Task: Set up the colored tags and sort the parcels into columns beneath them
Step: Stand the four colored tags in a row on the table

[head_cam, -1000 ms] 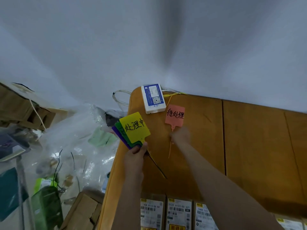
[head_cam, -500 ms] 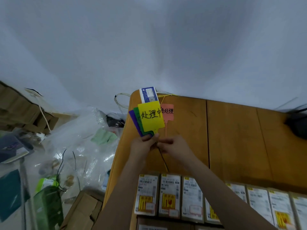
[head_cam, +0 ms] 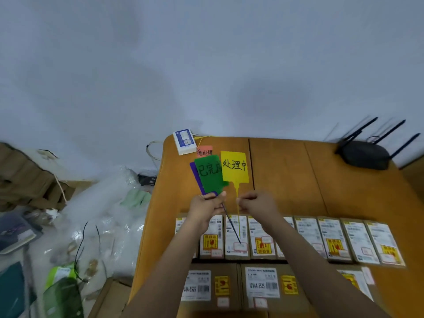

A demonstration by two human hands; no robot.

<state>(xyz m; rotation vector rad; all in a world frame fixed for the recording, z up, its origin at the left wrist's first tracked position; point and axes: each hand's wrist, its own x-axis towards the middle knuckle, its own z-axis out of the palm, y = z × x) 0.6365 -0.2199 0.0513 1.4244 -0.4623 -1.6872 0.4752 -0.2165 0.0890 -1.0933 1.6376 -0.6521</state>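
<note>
My left hand grips the stems of a green tag and a purple tag behind it, fanned upright over the table's left part. To their right, my right hand pinches the thin stem of a yellow tag with black writing, held apart from the other two. An orange-pink tag lies flat on the wooden table near the back left corner, partly hidden by the green one. Several brown parcels with white labels lie in a row below my hands, and more parcels lie nearer me.
A white box with a blue label sits at the table's back left corner, cables beside it. A black router with antennas stands at the back right. Plastic bags, cardboard and clutter fill the floor to the left. A white wall lies behind.
My right hand has taken the yellow tag out of the bunch and drawn it right. The green tag now shows in front in my left hand. The view has tilted down, showing more parcels.
</note>
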